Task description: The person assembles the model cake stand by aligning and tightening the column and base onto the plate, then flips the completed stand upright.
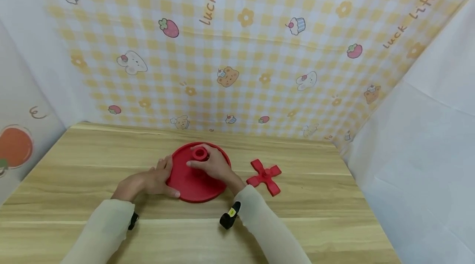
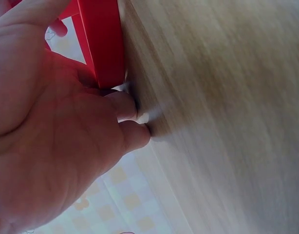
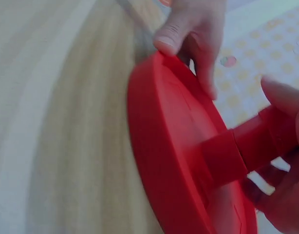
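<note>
A round red tray with a raised rim lies flat on the table. My left hand grips its left edge, the thumb at the near side; in the left wrist view two fingertips touch the wood beside the rim. From the tray's middle rises a thick red post. A hollow red cylinder sits in line on top, a seam showing between the two in the right wrist view. Thumb and fingers of my right hand are curled round this cylinder. Part of its far side is hidden by the hand.
Right of the tray lies a red four-armed cross piece with a round stub at its centre. The light wooden table meets a yellow checked cloth at the back. White cloths hang at both sides.
</note>
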The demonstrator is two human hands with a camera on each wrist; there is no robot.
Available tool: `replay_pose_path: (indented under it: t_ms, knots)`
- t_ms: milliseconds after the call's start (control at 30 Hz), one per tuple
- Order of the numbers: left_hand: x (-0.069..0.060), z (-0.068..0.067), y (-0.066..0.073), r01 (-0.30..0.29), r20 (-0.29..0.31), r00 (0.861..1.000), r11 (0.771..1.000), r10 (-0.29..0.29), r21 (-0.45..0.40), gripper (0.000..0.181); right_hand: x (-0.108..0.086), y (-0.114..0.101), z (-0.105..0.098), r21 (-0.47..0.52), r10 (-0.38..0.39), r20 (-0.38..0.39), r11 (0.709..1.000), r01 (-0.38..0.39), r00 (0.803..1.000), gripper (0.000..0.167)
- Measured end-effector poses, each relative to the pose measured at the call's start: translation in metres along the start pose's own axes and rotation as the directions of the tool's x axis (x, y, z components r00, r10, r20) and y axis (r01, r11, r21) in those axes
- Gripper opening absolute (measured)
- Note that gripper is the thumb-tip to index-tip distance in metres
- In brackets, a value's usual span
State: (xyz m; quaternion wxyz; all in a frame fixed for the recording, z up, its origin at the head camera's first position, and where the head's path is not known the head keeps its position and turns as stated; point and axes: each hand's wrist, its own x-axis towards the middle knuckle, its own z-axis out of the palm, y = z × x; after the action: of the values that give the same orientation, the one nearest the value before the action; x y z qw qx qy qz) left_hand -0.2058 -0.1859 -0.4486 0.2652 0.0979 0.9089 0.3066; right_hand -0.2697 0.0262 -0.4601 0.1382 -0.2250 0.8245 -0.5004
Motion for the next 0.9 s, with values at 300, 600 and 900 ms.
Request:
replay_pose_path:
  t_ms: [300,600,900]
  knots:
    - [-0.002,0.002,0.0,-0.014,-0.005,1.0,1.0,0.014,-0.002,0.127,-0.01,0.002,0.015,-0.111,-0.015,-0.142,0.994,-0.001,0.99,0.053]
    - [-0.002,0.001,0.001,-0.021,-0.01,1.0,1.0,0.021,0.006,0.126,-0.021,-0.002,-0.01,-0.086,-0.011,0.097,0.996,0.02,0.995,0.064]
    - [-0.001,0.001,-0.001,-0.03,-0.007,1.0,0.999,0.03,0.011,0.125,-0.011,-0.002,-0.018,-0.121,-0.116,0.092,0.984,0.127,0.989,0.067]
